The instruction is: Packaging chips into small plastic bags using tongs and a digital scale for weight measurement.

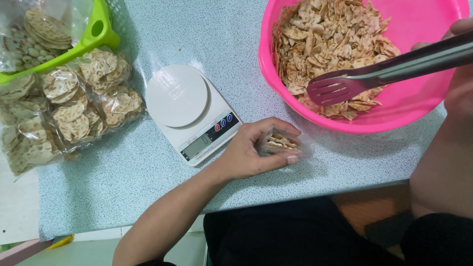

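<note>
Our left hand [256,148] is curled around a small clear bag [283,143] of crackers, fingers closed on it, holding it on the bench [148,167] near the front edge, just below the pink bowl [419,113]. Our right hand [460,74] comes in from the right edge and grips metal tongs [384,71], fingers wrapped tight around the handles; the slotted tip lies over the crackers [330,34] piled in the bowl. The bowl sits at the back right corner of the bench, its rim near the bag.

Left of our left hand, close to it, stands a white scale [189,111] with a round plate and nothing on it. Further left, by the left edge, lie filled bags [74,113] of crackers, and a green basket [98,34] holding more sits at the back left corner.
</note>
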